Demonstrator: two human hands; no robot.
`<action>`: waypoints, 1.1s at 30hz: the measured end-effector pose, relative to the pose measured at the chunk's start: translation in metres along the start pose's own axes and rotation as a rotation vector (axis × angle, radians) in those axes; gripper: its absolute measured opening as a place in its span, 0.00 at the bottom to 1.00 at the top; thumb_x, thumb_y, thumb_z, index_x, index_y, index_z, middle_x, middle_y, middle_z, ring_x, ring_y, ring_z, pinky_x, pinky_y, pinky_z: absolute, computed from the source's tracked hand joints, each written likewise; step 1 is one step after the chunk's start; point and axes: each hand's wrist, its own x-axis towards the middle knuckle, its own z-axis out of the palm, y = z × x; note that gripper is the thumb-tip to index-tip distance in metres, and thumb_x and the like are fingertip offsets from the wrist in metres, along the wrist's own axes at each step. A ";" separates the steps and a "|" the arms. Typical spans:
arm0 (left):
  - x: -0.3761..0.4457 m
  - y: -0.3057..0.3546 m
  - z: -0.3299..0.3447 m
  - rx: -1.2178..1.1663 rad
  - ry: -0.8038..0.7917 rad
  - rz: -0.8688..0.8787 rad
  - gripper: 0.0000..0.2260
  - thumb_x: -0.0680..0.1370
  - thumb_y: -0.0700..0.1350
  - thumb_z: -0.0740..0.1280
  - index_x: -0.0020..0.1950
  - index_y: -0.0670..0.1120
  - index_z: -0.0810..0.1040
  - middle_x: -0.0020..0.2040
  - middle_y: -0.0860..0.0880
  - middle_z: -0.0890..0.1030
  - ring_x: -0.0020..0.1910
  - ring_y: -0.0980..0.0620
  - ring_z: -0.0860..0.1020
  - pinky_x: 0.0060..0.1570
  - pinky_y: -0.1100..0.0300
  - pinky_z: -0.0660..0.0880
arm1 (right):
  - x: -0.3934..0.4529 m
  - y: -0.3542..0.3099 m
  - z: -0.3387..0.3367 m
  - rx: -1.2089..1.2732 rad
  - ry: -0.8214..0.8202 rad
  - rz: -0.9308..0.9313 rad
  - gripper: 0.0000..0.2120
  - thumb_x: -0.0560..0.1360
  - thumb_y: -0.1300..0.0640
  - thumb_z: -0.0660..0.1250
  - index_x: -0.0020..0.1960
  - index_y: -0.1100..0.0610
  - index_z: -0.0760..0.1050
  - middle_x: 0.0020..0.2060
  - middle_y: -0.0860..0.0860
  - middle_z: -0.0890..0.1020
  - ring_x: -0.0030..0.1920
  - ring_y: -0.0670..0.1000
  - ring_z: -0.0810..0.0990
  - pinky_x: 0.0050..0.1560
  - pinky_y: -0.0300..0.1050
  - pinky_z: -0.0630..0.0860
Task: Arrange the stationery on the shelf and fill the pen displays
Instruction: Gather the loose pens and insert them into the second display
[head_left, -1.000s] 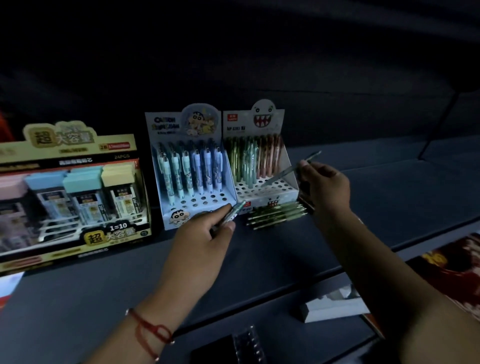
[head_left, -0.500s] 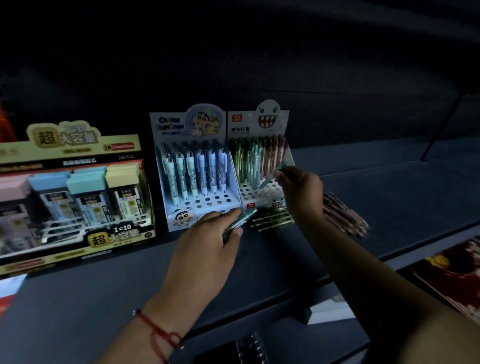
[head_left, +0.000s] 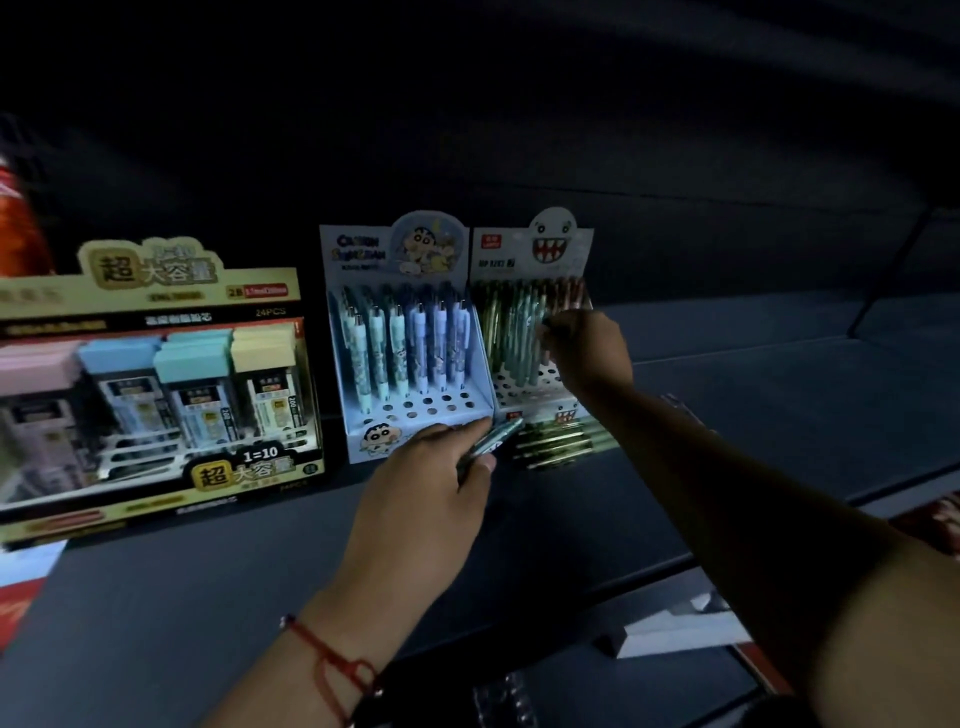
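Far left on the dark shelf (head_left: 779, 415) there's a big gold-trimmed box of pencil leads (head_left: 156, 384). Next to it the blue cartoon pen display (head_left: 410, 338), back rows full, front holes open. The left hand (head_left: 415, 499) sits just in front of it, pinching a teal pen (head_left: 493, 439). Then the monster-face display (head_left: 530, 322), where the right hand (head_left: 589, 348) has its fingers curled on a pen among the standing ones. A few green pens (head_left: 556, 447) lie loose in front of it.
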 end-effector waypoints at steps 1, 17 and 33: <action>0.000 0.000 0.000 0.001 -0.001 -0.002 0.18 0.81 0.52 0.62 0.72 0.58 0.71 0.62 0.58 0.77 0.58 0.60 0.74 0.58 0.63 0.72 | 0.001 0.002 0.004 -0.012 0.003 -0.007 0.13 0.79 0.52 0.64 0.38 0.56 0.79 0.34 0.53 0.81 0.33 0.51 0.79 0.31 0.40 0.68; 0.002 -0.001 -0.001 0.010 0.020 0.008 0.18 0.81 0.54 0.61 0.71 0.60 0.71 0.53 0.57 0.79 0.43 0.62 0.73 0.39 0.72 0.66 | -0.057 -0.008 -0.009 0.443 -0.151 0.174 0.04 0.80 0.56 0.67 0.49 0.51 0.81 0.42 0.51 0.84 0.42 0.52 0.82 0.45 0.47 0.80; -0.007 0.007 0.002 0.050 0.039 0.086 0.16 0.81 0.55 0.61 0.69 0.61 0.74 0.45 0.59 0.82 0.40 0.63 0.77 0.40 0.61 0.76 | -0.135 -0.014 -0.026 1.000 -0.617 0.348 0.09 0.76 0.52 0.71 0.51 0.57 0.79 0.48 0.56 0.82 0.51 0.52 0.79 0.52 0.44 0.75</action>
